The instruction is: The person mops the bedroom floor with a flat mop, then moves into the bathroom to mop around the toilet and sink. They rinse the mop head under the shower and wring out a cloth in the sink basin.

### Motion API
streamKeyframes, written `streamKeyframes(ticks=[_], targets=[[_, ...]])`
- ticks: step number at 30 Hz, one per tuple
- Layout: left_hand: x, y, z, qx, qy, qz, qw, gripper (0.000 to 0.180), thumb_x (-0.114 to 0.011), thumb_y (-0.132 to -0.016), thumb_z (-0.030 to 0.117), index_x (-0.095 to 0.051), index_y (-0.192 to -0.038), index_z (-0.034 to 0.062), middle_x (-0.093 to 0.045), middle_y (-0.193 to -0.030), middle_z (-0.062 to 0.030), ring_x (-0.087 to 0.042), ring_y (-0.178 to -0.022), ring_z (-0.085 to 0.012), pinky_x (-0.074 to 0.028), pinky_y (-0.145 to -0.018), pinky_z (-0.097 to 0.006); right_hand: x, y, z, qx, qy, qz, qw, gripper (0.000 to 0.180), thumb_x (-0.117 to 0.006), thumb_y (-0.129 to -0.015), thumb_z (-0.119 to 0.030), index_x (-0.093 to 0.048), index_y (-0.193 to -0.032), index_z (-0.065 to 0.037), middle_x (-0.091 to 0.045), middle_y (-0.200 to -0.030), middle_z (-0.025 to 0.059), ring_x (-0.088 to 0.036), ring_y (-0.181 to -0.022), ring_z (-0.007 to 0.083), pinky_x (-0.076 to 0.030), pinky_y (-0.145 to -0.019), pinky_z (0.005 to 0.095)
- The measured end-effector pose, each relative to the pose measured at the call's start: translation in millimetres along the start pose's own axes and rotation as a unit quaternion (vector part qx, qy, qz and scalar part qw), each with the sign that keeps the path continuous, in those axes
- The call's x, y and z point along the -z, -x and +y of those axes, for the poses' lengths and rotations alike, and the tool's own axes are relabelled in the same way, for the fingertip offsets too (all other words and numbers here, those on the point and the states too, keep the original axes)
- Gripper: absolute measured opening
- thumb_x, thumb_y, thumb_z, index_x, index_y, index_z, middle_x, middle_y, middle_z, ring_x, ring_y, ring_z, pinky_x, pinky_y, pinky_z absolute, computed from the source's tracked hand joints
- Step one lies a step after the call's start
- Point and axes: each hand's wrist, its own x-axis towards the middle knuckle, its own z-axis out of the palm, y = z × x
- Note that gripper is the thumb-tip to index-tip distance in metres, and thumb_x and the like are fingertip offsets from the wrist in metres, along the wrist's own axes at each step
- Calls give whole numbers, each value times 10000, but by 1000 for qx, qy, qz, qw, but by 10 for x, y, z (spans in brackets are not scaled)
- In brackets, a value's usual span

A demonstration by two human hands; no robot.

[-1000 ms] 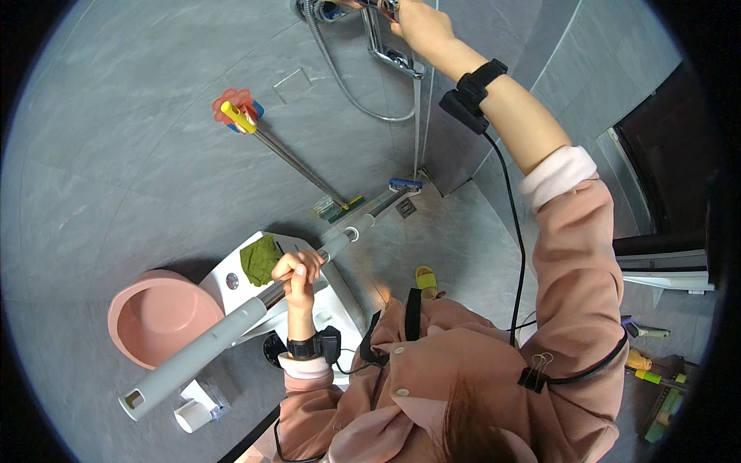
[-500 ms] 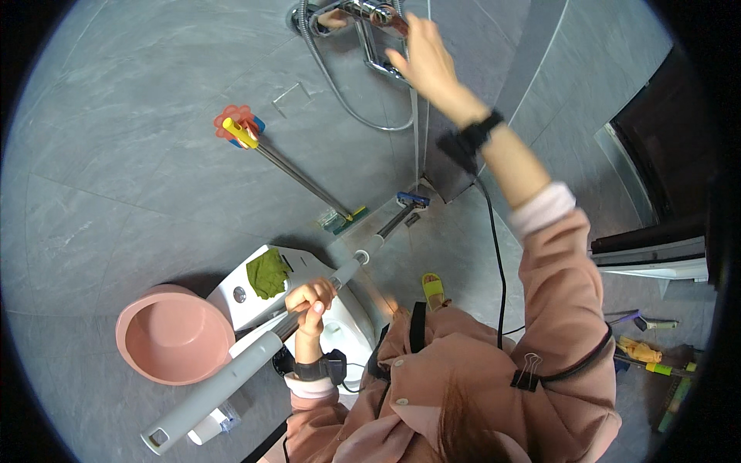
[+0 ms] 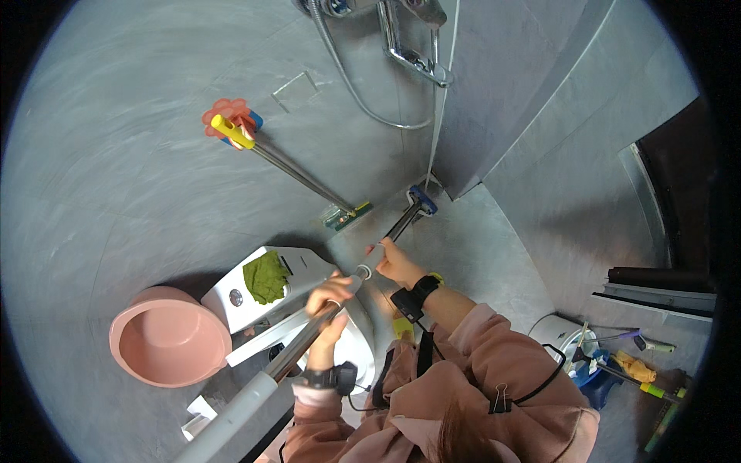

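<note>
Mop handle (image 3: 245, 403), near end cut off by bottom edge. Shower mixer (image 3: 423, 11) cropped at top. Left hand (image 3: 329, 299) blurred. Toilet (image 3: 358, 351) partly hidden behind hand, handle.

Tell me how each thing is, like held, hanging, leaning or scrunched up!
Left hand: curled round the long pole
Right hand: gripping it nearer the blue head
Long pole: slanted, held by both hands
Blue head: on the pole's end, near the corner
Green cloth: crumpled on the toilet
Pink tub: open, inside showing
Yellow-handled brush: leaning, head down
Shower hose: hanging in a loop
Tap: can't tell whether running
</note>
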Motion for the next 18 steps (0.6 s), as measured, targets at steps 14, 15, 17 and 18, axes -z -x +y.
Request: streamKeyframes(ticks=[14, 15, 17, 18], targets=[[-210, -148, -249, 20, 140, 0, 990, 426, -603, -766, 435, -397, -621, 92, -439, -527, -30, -456, -529, -187, -400, -631, -354, -718, 551, 82, -66, -178, 46, 981, 159, -499, -878, -171, -531, -797, -37, -569, -763, 97, -569, -708, 209, -477, -649, 335], [-214, -146, -230, 18, 145, -3, 989, 428, -604, -766, 438, -398, -621, 92, -440, -530, -30, -456, -531, -188, -398, -629, -350, -724, 567, 98, -55, -184, 36, 981, 156, -499, -873, -167, -529, -791, -37, -568, -757, 95, -566, -696, 208, -475, -643, 333], [-216, -134, -192, 25, 146, -1, 989, 432, -607, -764, 443, -400, -622, 91, -441, -536, -31, -455, -537, -189, -394, -626, -344, -750, 593, 129, -63, -156, 83, 982, 151, -498, -862, -159, -526, -778, -37, -567, -747, 91, -561, -672, 204, -471, -630, 328], [-212, -128, -176, 27, 139, 0, 990, 437, -612, -764, 447, -404, -623, 91, -443, -544, -29, -454, -549, -185, -390, -617, -333, -769, 605, 142, -55, -161, 101, 980, 153, -495, -861, -157, -527, -774, -35, -568, -749, 91, -561, -668, 205, -471, -630, 330]])
